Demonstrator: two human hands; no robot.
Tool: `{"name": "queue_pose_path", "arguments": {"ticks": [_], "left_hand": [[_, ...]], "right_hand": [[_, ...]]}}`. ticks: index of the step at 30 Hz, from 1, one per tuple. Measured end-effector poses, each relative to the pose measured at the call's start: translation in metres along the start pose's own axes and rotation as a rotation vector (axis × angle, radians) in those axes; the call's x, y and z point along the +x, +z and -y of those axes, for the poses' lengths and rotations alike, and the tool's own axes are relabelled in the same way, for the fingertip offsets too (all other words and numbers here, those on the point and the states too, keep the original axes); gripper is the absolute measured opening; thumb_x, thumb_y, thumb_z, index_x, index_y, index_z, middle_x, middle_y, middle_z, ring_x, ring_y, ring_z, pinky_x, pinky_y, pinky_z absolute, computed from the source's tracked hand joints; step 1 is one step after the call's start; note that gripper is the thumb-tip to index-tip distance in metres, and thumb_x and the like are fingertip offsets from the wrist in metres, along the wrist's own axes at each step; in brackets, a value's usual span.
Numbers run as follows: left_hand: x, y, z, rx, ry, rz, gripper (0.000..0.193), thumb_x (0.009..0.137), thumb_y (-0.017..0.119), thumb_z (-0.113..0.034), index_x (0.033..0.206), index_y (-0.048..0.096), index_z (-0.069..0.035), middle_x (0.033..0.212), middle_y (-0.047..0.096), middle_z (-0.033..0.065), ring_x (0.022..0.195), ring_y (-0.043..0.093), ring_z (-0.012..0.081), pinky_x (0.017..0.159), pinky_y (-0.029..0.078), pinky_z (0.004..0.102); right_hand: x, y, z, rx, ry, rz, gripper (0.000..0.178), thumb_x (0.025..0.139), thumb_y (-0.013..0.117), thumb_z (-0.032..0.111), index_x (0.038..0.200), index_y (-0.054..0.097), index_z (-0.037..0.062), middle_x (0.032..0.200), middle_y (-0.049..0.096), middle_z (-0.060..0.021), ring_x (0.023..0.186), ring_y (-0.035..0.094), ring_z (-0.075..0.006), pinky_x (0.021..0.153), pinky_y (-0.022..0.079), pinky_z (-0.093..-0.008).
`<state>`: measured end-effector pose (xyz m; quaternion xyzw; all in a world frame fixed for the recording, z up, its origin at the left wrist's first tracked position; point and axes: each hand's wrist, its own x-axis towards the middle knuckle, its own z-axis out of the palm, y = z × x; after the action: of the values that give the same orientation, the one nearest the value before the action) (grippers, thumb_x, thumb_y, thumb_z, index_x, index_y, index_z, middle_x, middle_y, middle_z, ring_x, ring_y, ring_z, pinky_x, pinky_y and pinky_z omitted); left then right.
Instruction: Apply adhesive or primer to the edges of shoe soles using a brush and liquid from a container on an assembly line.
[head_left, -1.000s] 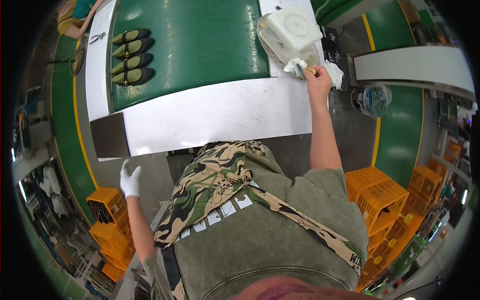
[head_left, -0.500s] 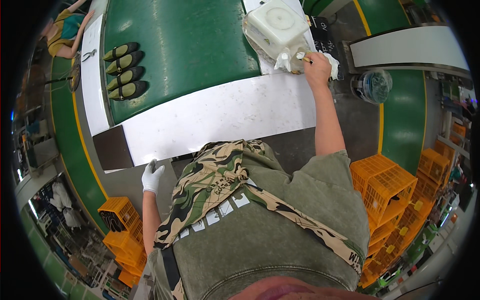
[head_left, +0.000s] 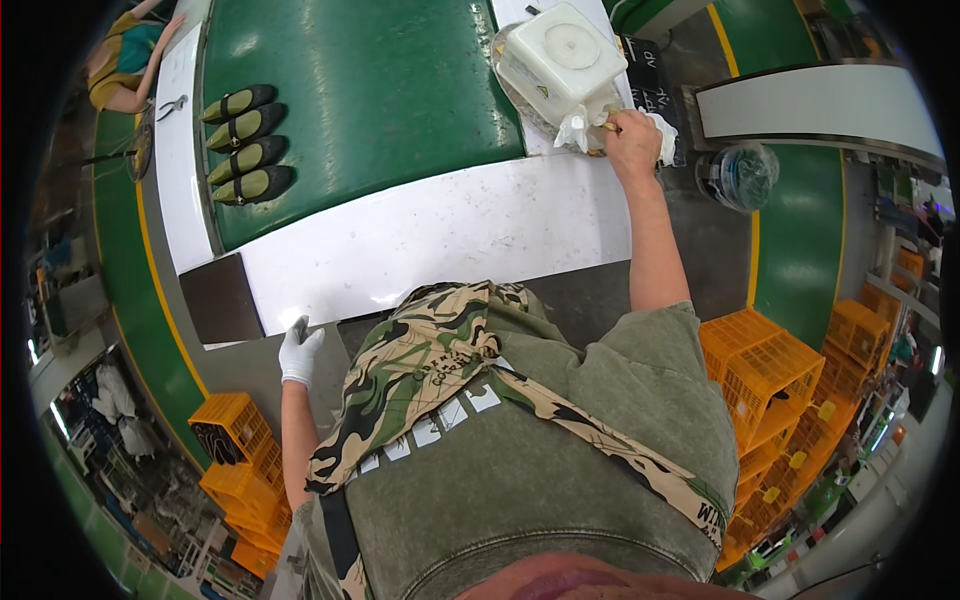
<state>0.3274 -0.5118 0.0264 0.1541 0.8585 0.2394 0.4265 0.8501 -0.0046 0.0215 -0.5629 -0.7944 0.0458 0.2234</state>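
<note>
My right hand [head_left: 634, 147], bare and closed, pinches a thin wooden handle [head_left: 611, 127] at the far right corner of the worktable. Its working end is hidden or too small to make out. Just left of the hand stand crumpled white tissue [head_left: 573, 132] and a white plastic container [head_left: 568, 52] in clear plastic wrap. White cloth or paper [head_left: 664, 138] lies at the hand's right side. My left hand [head_left: 299, 353], in a white glove with grey fingertips, hangs beside the table's near edge, its thumb apart from the fingers, holding nothing.
Several dark flat shoes with olive insoles [head_left: 254, 184] lie in a column on the green belt [head_left: 380, 90]. Pliers [head_left: 172, 107] rest on the white left ledge, where a person's arm [head_left: 150, 85] leans. Orange crates [head_left: 765, 365] are stacked at both sides. A clear plastic-wrapped tub [head_left: 740, 177] stands right.
My right hand has shifted slightly downward beside the container, still holding the wooden handle. The whole view has shifted a little. My left hand stays near the table edge.
</note>
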Motion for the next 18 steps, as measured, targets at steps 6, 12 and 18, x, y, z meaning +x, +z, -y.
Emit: {"name": "queue_pose_path", "arguments": {"ticks": [6,12,18], "left_hand": [[0.065,-0.035,-0.036,0.025,0.137,0.001,0.070,0.083,0.076,-0.009,0.143,0.043,0.006,0.147,0.047,0.0199,0.134,0.047,0.0260,0.112,0.037,0.0340],[0.124,-0.062,-0.101,0.172,0.259,0.037,0.069,0.086,0.074,-0.011,0.145,0.041,0.004,0.149,0.047,0.0149,0.135,0.046,0.0226,0.114,0.032,0.0318],[0.138,-0.057,-0.125,0.229,0.295,0.110,0.067,0.087,0.074,-0.013,0.145,0.043,0.002,0.147,0.049,0.0128,0.133,0.048,0.0204,0.113,0.033,0.0308]], "right_hand": [[-0.011,-0.015,0.006,-0.088,-0.036,0.011,0.007,0.075,0.069,0.011,0.082,0.072,0.0117,0.089,0.069,-0.0048,0.088,0.062,-0.0299,0.076,0.047,-0.0450],[-0.005,-0.004,0.003,0.009,0.126,-0.042,0.010,0.077,0.067,0.015,0.084,0.073,0.0114,0.092,0.071,-0.0069,0.088,0.064,-0.0317,0.077,0.050,-0.0456],[-0.006,0.011,0.003,-0.004,0.102,-0.026,0.011,0.076,0.068,0.015,0.085,0.073,0.0114,0.091,0.071,-0.0069,0.087,0.064,-0.0324,0.077,0.050,-0.0467]]}}
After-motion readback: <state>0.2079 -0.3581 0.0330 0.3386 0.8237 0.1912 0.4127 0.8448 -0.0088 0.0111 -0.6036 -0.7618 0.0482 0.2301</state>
